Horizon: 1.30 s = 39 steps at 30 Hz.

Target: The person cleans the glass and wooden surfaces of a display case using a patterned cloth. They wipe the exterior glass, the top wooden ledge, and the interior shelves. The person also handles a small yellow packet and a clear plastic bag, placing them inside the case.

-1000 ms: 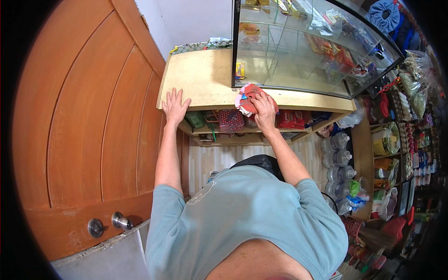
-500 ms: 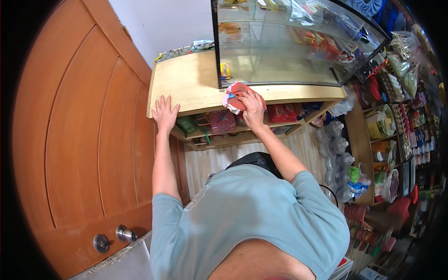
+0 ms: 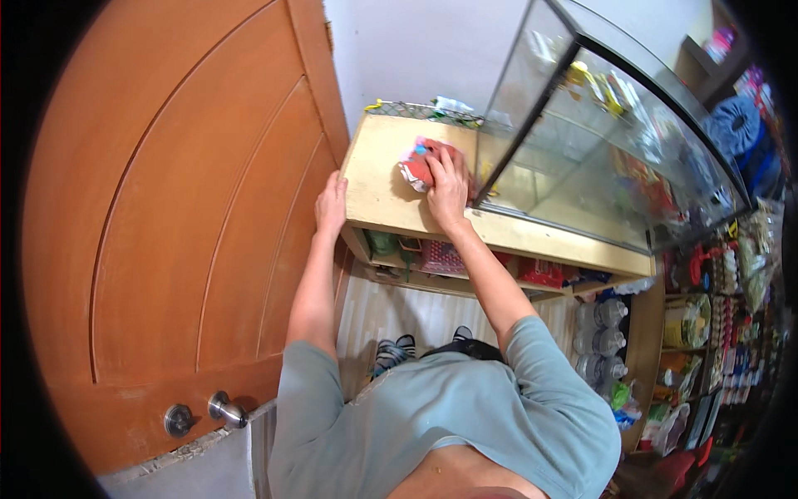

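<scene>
A crumpled red cloth (image 3: 414, 165) with a patch of blue and white lies on the pale wooden counter (image 3: 378, 195), near its left end and just beside the corner of the glass case (image 3: 582, 158). The right hand (image 3: 447, 185) lies palm down over the cloth's right part, fingers spread and pressing it to the counter; the fingers are flat rather than curled round it, so the cloth is pinned, not clasped. The left hand (image 3: 332, 202) rests at the counter's left edge, fingers extended upward against the corner, holding nothing; whether it grasps the edge cannot be told. Half a second earlier the cloth and right hand lay farther along the counter's front edge, nearer its middle; they now sit closer to the left end and deeper in, toward the back. The left hand then lay flat on the counter top near its front left corner; it now sits at the side edge. Beneath the counter, an open shelf (image 3: 465, 262) holds red and green packets. At the counter's back stands a wire basket (image 3: 416, 108). To the left rises an orange door (image 3: 166, 208) with a metal knob (image 3: 224, 409). Water bottles (image 3: 603, 333) stand on the floor at right.
</scene>
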Each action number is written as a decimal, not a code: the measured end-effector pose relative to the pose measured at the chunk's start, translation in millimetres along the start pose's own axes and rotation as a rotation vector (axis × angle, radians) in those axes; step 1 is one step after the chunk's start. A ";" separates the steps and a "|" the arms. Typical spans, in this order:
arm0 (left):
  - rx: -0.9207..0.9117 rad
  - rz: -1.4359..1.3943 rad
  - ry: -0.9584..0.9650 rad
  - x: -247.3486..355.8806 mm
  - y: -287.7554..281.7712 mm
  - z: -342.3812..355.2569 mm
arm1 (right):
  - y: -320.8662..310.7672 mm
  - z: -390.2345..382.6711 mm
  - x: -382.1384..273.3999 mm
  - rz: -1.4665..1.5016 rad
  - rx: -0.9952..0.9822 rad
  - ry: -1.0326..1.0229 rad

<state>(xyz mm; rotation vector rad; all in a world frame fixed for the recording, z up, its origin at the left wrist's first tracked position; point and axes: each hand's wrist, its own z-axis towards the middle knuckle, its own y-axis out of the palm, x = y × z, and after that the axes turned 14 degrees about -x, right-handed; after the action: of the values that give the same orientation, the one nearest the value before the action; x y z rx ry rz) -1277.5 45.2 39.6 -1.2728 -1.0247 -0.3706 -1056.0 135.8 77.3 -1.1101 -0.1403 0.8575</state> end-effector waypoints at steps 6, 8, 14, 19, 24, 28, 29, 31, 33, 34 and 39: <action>0.017 -0.131 0.027 -6.1 -0.5 -1.6 | 81.6 58.7 1.3 -0.016 -0.292 0.145; 0.004 -0.126 0.037 -4.4 -1.6 -0.2 | 105.3 95.4 1.9 0.020 -0.332 0.118; -0.024 -0.203 -0.015 -3.7 -2.4 1.8 | 139.2 147.5 -28.6 0.013 -0.406 0.083; 0.001 -0.201 -0.032 -7.8 3.9 8.3 | 135.8 126.4 -24.5 0.030 -0.503 -0.063; -0.189 -1.074 0.041 -32.8 7.1 24.0 | 104.2 43.6 -57.3 0.085 -0.515 -0.320; -0.233 -1.048 0.005 -41.6 -7.9 18.3 | 63.0 -36.6 -90.0 0.364 -0.577 -0.597; -0.206 -0.960 -0.019 -32.2 -12.1 16.0 | 52.9 -48.7 -85.8 0.387 -0.689 -0.627; -0.070 -0.740 0.036 -13.3 -13.3 16.5 | 18.9 -57.0 -82.9 0.475 -0.710 -0.616; -0.029 -0.700 0.117 7.6 -3.9 15.4 | -23.1 -44.9 -79.9 0.435 -0.288 -0.603; -0.012 -0.680 0.158 19.7 2.8 15.2 | -39.0 -39.0 -74.5 0.405 -0.076 -0.587; -0.093 -0.602 0.313 84.3 63.6 10.7 | -33.1 -56.6 0.7 0.227 -0.232 -0.535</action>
<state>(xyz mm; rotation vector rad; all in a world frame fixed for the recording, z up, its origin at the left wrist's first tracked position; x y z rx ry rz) -1190.5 99.2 67.4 -0.9246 -1.1113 -1.0546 -1009.6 89.6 77.9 -1.1004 -0.5781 1.3579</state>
